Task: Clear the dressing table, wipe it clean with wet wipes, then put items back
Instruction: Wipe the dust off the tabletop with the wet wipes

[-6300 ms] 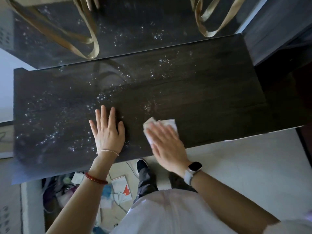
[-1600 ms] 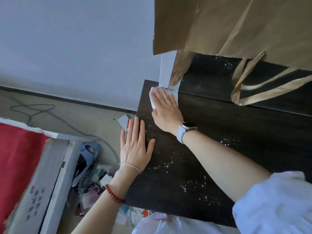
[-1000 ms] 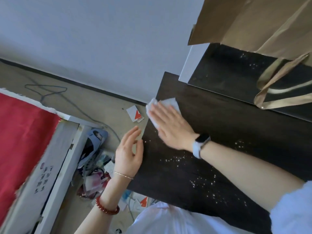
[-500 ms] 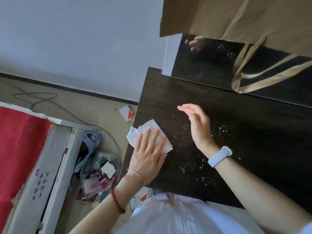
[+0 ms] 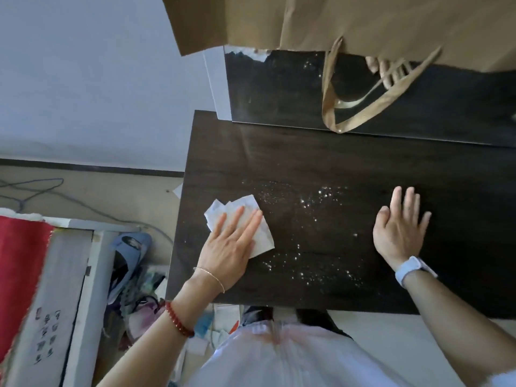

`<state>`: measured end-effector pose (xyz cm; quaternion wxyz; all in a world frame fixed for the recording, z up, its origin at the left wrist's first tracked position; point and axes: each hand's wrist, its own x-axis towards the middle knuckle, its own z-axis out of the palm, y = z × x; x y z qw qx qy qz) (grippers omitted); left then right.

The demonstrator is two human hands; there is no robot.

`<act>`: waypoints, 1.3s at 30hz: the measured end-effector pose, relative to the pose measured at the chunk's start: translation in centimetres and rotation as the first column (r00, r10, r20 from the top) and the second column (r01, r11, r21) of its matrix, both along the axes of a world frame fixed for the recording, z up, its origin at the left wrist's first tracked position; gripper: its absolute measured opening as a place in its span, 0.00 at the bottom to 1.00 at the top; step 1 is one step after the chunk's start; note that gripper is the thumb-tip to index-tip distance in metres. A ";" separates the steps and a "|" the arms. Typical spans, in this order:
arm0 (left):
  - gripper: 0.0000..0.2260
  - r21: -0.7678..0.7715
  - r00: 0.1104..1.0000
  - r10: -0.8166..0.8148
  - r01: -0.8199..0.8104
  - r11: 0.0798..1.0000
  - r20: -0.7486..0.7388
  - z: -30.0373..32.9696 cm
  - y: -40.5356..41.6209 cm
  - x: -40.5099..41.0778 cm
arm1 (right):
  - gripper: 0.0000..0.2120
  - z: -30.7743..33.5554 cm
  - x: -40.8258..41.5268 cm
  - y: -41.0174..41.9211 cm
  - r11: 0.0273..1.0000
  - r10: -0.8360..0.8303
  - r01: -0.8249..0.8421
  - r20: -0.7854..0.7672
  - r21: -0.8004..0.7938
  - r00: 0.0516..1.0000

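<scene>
Left hand (image 5: 231,247) flat, fingers straight, pressing crumpled wet wipe (image 5: 240,222) near table (image 5: 321,155) left edge, right hand (image 5: 399,227) spread empty on bare top; risk: a leftward stroke pushes white specks (image 5: 312,219) off onto floor clutter (image 5: 136,297).

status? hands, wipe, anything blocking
Left hand flat on wet wipe. Right hand flat on table. White specks remain between. Nothing blocking.

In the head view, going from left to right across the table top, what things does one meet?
wet wipe pressed under the left hand → scattered white specks → right hand flat on the table.
</scene>
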<state>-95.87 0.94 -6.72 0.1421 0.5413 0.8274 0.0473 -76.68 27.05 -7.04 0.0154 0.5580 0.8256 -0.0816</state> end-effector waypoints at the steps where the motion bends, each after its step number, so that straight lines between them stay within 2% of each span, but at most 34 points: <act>1: 0.23 -0.001 0.998 0.060 -0.060 0.998 -0.013 0.1 0.0 -0.4 | 0.28 -0.1 0.0 0.1 1.000 0.012 -0.012 0.011 0.003 1.000; 3: 0.25 -0.023 0.975 0.218 -0.219 0.975 -0.041 0.2 0.2 -1.3 | 0.29 -0.2 0.0 0.1 1.000 0.030 -0.030 0.007 0.008 1.000; 6: 0.24 -0.093 0.885 0.466 -0.463 0.882 0.013 0.3 2.3 -2.5 | 0.30 -0.4 0.7 0.6 0.996 0.092 -0.092 -0.001 0.016 0.996; 8: 0.23 -0.116 0.859 0.512 -0.509 0.853 -0.001 0.6 4.8 -2.3 | 0.31 -0.4 1.4 1.2 0.984 0.179 -0.179 -0.005 0.008 0.984; 10: 0.23 -0.099 0.906 0.424 -0.423 0.901 -0.016 0.8 8.1 -0.6 | 0.31 -0.4 2.4 2.2 0.960 0.279 -0.279 0.010 0.004 0.960; 12: 0.24 -0.091 0.973 0.229 -0.229 0.969 -0.013 0.9 11.1 2.9 | 0.29 -0.4 3.5 3.3 0.945 0.327 -0.327 0.009 0.006 0.945; 15: 0.24 -0.096 0.999 -0.051 0.051 0.994 -0.007 0.4 12.6 8.1 | 0.27 -0.4 4.2 4.6 0.985 0.171 -0.170 -0.028 0.035 0.985; 17: 0.25 -0.109 0.997 -0.059 0.055 0.993 -0.040 -0.2 11.7 8.3 | 0.27 -0.6 4.2 5.1 0.995 0.095 -0.093 -0.043 0.048 0.995; 20: 0.24 -0.071 0.968 0.242 -0.247 0.966 -0.065 0.1 9.7 6.1 | 0.29 -0.6 4.5 5.6 0.987 0.159 -0.158 -0.042 0.023 0.986; 23: 0.23 -0.192 0.826 0.563 -0.548 0.814 0.029 1.0 10.3 3.7 | 0.28 -0.5 6.4 6.2 0.954 0.300 -0.299 -0.026 0.022 0.954; 25: 0.23 -0.190 0.789 0.613 -0.598 0.779 0.034 1.2 12.5 4.0 | 0.27 -0.5 7.6 6.4 0.958 0.285 -0.284 -0.020 0.045 0.958; 27: 0.23 -0.162 0.859 0.512 -0.501 0.850 0.030 0.7 15.6 5.8 | 0.27 -0.6 7.9 6.3 0.977 0.206 -0.205 -0.013 0.053 0.978; 30: 0.24 -0.106 0.983 0.181 -0.183 0.977 -0.034 -0.1 18.8 10.7 | 0.26 -0.5 7.8 6.2 0.984 0.171 -0.170 -0.017 0.047 0.985; 33: 0.25 -0.167 0.997 -0.082 0.080 0.983 -0.010 0.6 18.5 14.3 | 0.26 -0.6 7.9 6.3 0.980 0.190 -0.188 -0.042 0.064 0.981; 34: 0.25 -0.211 0.993 -0.114 0.109 0.972 -0.012 0.6 17.7 14.4 | 0.26 -0.6 7.9 6.3 0.979 0.196 -0.192 -0.047 0.066 0.980; 35: 0.26 -0.216 0.996 -0.084 0.080 0.973 -0.010 0.6 16.9 13.9 | 0.26 -0.6 8.0 6.3 0.979 0.198 -0.195 -0.050 0.064 0.979; 37: 0.25 -0.175 0.982 0.187 -0.186 0.967 -0.014 0.5 15.7 11.2 | 0.26 -0.6 8.0 6.3 0.979 0.198 -0.195 -0.058 0.066 0.978; 39: 0.23 -0.174 0.877 0.480 -0.477 0.862 -0.027 0.6 15.8 7.7 | 0.26 -0.5 7.8 6.3 0.980 0.190 -0.186 -0.057 0.070 0.980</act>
